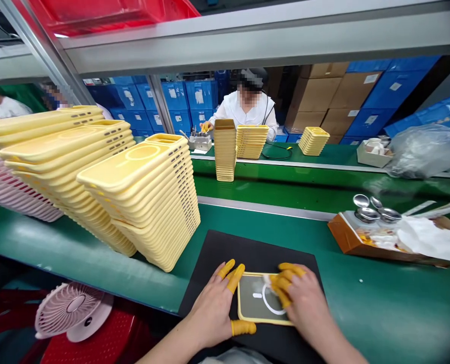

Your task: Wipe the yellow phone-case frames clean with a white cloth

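Note:
A phone case (250, 307) with a yellow rim, a greyish see-through back and a white ring lies flat on a black mat (225, 247). My left hand (219, 301), in yellow finger cots, spans the case's left end, fingertips at the far corner and thumb at the near edge. My right hand (299, 290), also in finger cots, is closed over the right part of the case. Between its fingertips a small white wad (266, 279) pokes out, pressed on the back near the ring. The case's right end is hidden under this hand.
Tall stacks of yellow cases (145, 202) stand left of the mat, with pink cases (16, 182) beyond. A brown box (346, 237) with white wipes and small metal cups sits right. Across the green bench a person (250, 103) works. A pink fan (75, 308) stands lower left.

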Demonstrator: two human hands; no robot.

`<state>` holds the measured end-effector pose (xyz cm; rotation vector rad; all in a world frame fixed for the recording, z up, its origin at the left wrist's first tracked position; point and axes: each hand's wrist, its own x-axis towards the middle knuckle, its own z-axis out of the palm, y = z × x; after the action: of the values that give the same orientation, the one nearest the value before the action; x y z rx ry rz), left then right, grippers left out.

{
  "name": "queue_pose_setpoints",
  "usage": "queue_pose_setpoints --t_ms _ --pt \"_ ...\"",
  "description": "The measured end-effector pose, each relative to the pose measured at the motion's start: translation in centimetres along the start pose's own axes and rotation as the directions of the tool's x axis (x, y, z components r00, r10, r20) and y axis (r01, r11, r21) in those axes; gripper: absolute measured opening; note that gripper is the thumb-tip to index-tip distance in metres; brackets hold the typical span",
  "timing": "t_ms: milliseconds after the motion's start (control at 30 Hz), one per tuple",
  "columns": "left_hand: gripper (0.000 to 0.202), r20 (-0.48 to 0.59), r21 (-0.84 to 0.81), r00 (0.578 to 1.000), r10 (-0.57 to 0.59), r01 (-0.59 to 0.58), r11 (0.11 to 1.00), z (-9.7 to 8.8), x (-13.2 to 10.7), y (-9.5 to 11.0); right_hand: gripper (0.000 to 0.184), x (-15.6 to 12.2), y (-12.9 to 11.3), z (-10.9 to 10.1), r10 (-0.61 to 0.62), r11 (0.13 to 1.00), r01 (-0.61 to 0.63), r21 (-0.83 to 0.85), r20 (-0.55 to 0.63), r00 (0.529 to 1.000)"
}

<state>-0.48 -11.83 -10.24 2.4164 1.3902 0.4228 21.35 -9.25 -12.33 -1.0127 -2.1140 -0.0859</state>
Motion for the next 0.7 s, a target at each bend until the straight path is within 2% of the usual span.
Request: queue_pose_setpoints --t_ms 67,100,167,267,333,400,467,500,567,633,700 --pt "0.104 -0.004 0.003 1.000 0.000 0.000 1.000 0.0 0.0 0.0 0.017 0.0 0.9 -1.0 0.028 0.999 -0.027 -0.028 0.022 0.999" --pt "0.103 -0.005 0.007 1.000 0.001 -0.001 1.000 0.0 0.0 0.0 0.018 0.3 0.8 -1.4 0.001 1.000 -0.002 0.003 0.063 0.998" --pt "0.100 -0.001 0.018 1.000 0.003 -0.003 1.000 -0.1 0.0 0.0 0.021 1.0 -0.2 -1.5 -0.126 0.983 0.102 0.150 0.159 0.979" --pt "0.095 0.009 0.021 1.000 0.010 -0.010 1.000 -0.3 0.0 0.2 0.022 1.4 -1.1 -1.8 -0.281 0.929 0.180 0.324 0.301 0.911" --pt "0.095 0.012 0.016 1.000 0.014 -0.014 1.000 -0.5 0.0 0.3 0.018 0.6 0.5 -2.6 -0.290 0.940 0.203 0.274 0.327 0.899" --pt "0.096 0.021 0.013 1.000 0.014 -0.014 1.000 -0.6 0.0 0.3 0.015 -0.4 2.8 -3.6 -0.250 0.966 0.219 0.134 0.295 0.922" --pt "0.096 0.036 0.016 0.999 0.018 -0.018 1.000 -0.6 0.1 0.4 0.016 -0.8 3.9 -3.8 -0.181 0.983 0.184 0.010 0.239 0.954" --pt "0.096 0.041 0.024 0.999 0.022 -0.023 0.999 -0.6 0.1 0.3 0.016 -0.7 3.6 -3.5 -0.151 0.988 0.156 -0.006 0.211 0.966" --pt "0.095 0.046 0.047 0.998 0.031 -0.033 0.998 -0.5 0.2 0.3 0.016 0.1 1.6 -2.3 -0.149 0.987 0.134 0.085 0.198 0.969" --pt "0.094 0.057 0.071 0.997 0.046 -0.050 0.996 -0.5 0.2 0.4 0.019 1.0 -0.6 -1.1 -0.229 0.953 0.167 0.253 0.235 0.945" --pt "0.092 0.071 0.095 0.996 0.062 -0.069 0.993 -0.6 0.1 0.5 0.019 1.1 -1.3 -1.0 -0.278 0.928 0.181 0.324 0.282 0.918"
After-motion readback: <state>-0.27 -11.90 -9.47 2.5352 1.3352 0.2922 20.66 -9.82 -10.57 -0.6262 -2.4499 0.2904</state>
